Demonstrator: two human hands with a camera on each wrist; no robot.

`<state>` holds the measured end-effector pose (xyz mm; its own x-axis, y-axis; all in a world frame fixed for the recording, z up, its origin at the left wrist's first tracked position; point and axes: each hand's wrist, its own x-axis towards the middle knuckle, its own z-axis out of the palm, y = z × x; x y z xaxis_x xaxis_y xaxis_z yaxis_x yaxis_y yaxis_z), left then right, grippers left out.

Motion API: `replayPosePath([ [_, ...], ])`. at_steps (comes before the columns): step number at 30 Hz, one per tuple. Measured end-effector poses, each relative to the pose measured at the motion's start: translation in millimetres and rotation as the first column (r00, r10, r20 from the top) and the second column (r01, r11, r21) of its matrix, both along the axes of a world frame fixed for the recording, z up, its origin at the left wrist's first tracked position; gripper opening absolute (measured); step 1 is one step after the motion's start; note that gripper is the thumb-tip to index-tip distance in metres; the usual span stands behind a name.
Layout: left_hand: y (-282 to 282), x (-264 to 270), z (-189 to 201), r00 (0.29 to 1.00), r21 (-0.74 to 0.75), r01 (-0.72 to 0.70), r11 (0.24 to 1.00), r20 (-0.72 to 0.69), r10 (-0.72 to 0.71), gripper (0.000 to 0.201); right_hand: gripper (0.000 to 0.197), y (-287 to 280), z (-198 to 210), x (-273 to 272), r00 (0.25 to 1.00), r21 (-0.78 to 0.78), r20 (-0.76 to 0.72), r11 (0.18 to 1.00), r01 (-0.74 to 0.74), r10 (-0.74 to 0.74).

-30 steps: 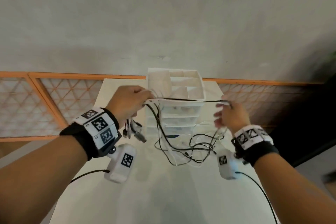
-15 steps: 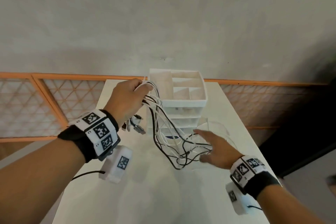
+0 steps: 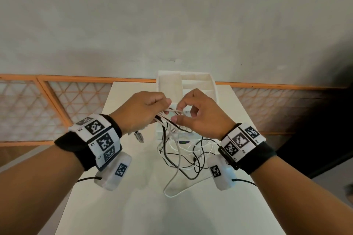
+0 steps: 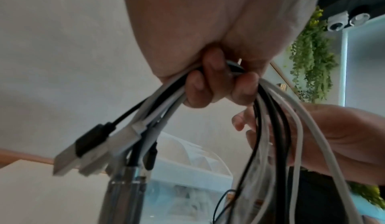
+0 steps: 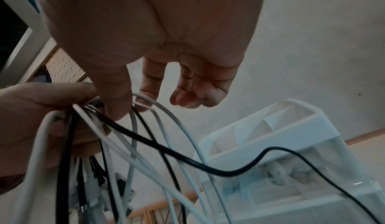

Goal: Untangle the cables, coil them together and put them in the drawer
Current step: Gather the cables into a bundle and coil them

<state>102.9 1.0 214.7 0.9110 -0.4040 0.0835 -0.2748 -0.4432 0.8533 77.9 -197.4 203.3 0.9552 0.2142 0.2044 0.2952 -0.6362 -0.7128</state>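
So this is mid-coiling, I'd say: the left hand [image 3: 140, 112] has its fingers curled tight round a bunch of black and white cables [image 3: 180, 155] near their plug ends, and the USB plugs [image 4: 83, 151] stick out below the fist toward 7 o'clock in the left wrist view. The right hand [image 3: 198, 113] sits just beside it at 3 o'clock, thumb and forefinger pinching a white strand right where the bundle leaves the fist, the other fingers loosely bent. The rest of the cables hang down in a loose mess onto the white table [image 3: 133, 206], at 6 o'clock from the hands. The drawer unit [image 3: 198, 80] stands behind at 12 o'clock; can't tell whether a drawer is open. Next move probably needs the right hand to gather the slack into loops and feed each one to the left.
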Motion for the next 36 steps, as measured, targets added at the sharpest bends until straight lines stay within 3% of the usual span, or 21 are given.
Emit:
replayPosePath([
  [3, 3.4, 0.9, -4.1, 0.999, 0.025, -0.015, 1.000, -0.034, 0.016, 0.035, 0.019, -1.8, 0.3, -1.2, 0.999, 0.077, 0.028, 0.997, 0.028, -0.030],
  [6, 0.6, 2.2, -3.1, 0.999, 0.034, -0.028, 0.999, -0.014, 0.028, 0.039, 0.025, 4.3, 4.6, -5.6, 0.998, 0.223, 0.021, 0.973, -0.060, 0.057],
  [10, -0.9, 5.7, 0.1, 0.997, -0.040, -0.082, 0.996, -0.016, 0.081, 0.039, 0.007, 14.0, -6.0, -10.3, 0.997, 0.206, 0.030, 0.976, -0.073, 0.068],
  [14, -0.1, 5.3, 2.9, 0.998, -0.007, -0.063, 0.998, 0.014, 0.063, 0.035, 0.028, 9.1, -5.4, -11.7, 0.992, 0.183, 0.123, 0.982, -0.042, 0.019],
  [18, -1.9, 4.8, 4.4, 0.998, -0.008, -0.059, 0.998, -0.011, 0.059, 0.022, 0.027, 10.9, -3.3, -11.6, 0.983, 0.144, 0.186, 0.989, -0.023, -0.004],
  [22, -4.3, 4.7, 3.9, 0.997, -0.021, -0.074, 0.997, -0.010, 0.073, 0.015, 0.051, 16.8, -9.3, -15.1, 0.979, 0.050, 0.206, 0.998, -0.024, 0.014],
  [28, -13.1, 2.6, 2.3, 0.990, -0.050, -0.129, 0.990, 0.055, 0.132, 0.017, 0.009, 22.5, -34.7, -5.9, 0.946, 0.032, 0.284, 0.988, 0.151, -0.154],
  [32, -15.2, 7.2, -6.1, 0.950, -0.188, -0.305, 0.934, 0.002, 0.311, 0.016, 0.017, 12.4, -44.9, -2.4, 0.906, -0.075, 0.391, 0.975, 0.207, -0.162],
  [34, -15.2, 10.8, -2.9, 0.945, -0.212, -0.326, 0.921, -0.033, 0.327, 0.017, 0.006, 9.1, -40.9, -1.8, 0.866, -0.053, 0.460, 0.967, 0.247, -0.196],
  [36, -16.0, 12.2, 3.5, 0.949, -0.190, -0.315, 0.930, -0.058, 0.310, 0.022, 0.018, 7.0, -31.8, -2.4, 0.830, 0.003, 0.504, 0.962, 0.273, -0.237],
])
